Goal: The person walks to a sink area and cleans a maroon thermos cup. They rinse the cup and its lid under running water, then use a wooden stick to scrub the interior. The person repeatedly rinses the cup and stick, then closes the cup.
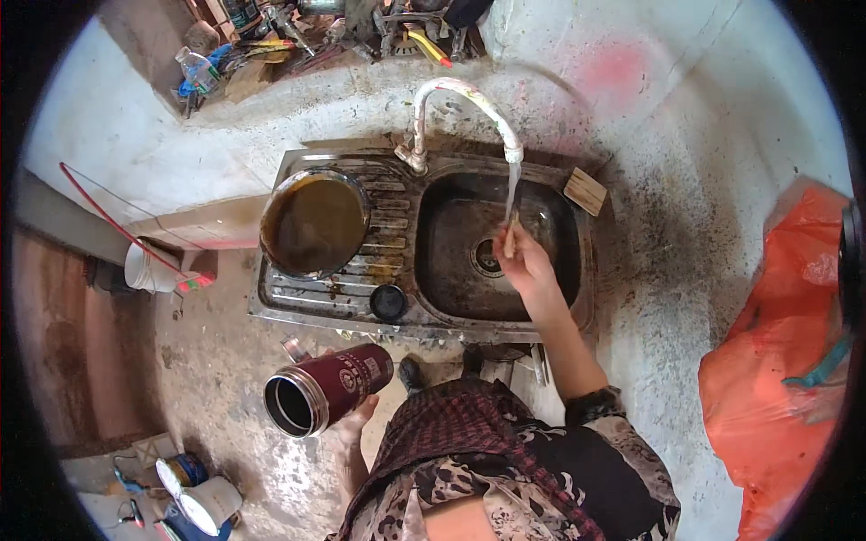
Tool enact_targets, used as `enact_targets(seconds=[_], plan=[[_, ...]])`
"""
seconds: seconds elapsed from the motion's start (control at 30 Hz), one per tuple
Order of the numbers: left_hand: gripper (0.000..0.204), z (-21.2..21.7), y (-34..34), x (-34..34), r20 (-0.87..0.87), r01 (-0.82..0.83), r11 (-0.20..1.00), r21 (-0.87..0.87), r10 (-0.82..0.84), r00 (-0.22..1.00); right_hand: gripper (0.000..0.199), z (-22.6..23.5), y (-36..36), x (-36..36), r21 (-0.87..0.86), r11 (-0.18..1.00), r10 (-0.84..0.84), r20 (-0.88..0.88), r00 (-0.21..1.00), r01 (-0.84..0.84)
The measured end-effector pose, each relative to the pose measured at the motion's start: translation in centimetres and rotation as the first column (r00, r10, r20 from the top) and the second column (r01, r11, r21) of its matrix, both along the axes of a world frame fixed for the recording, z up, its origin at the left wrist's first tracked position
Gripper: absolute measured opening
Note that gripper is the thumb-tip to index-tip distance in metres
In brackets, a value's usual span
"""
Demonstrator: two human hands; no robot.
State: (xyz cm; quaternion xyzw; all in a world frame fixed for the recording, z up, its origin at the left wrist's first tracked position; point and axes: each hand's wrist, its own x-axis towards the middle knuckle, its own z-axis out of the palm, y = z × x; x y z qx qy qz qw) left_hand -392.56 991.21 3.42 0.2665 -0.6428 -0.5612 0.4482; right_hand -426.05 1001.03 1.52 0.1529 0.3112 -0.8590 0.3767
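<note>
My left hand (357, 419) is closed round a maroon insulated travel mug (338, 383). The mug lies tilted, its steel-rimmed mouth uncovered and facing left, its handle on the far side. Over the sink basin (442, 212), my right hand (528, 266) is in the water running from the white gooseneck tap (469, 90). Its fingers are pressed together, and a small pale piece seems to show between them, too small to name. A round black lid (388, 303) rests on the drainboard's near edge, left of the basin.
On the ribbed drainboard (390, 221) stands a wide pan (316, 224) of brownish liquid. A wooden block (585, 191) sits at the sink's right corner. Tools crowd the ledge (307, 99) behind. Orange plastic sheeting (776, 361) hangs right; buckets (209, 503) stand on the floor at left.
</note>
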Motion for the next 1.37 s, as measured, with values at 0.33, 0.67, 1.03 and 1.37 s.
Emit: enact_targets(seconds=[0.33,0.67,1.03,1.37], plan=[[0.104,1.7,0.3,0.4,0.078,-0.008,1.000,0.010,0.007,0.997,0.016,-2.8,-3.8,-4.4,-0.275,0.897,-0.327,0.116,0.938,0.347],[0.105,0.2,-0.1,0.8,0.034,0.026,1.000,0.009,-0.027,0.999,0.020,-1.4,-2.4,-4.3,-0.281,0.879,-0.382,0.070,0.922,0.385],[0.103,-0.1,-0.4,0.5,0.097,0.093,0.996,-0.010,-0.092,0.991,0.017,-0.1,-3.2,1.7,-0.035,0.998,0.039,-0.179,0.983,-0.046],[0.101,1.0,0.5,-0.3,0.014,0.099,0.990,0.105,-0.101,0.995,0.036,1.3,2.1,6.7,0.366,0.913,0.293,-0.279,0.914,-0.181]])
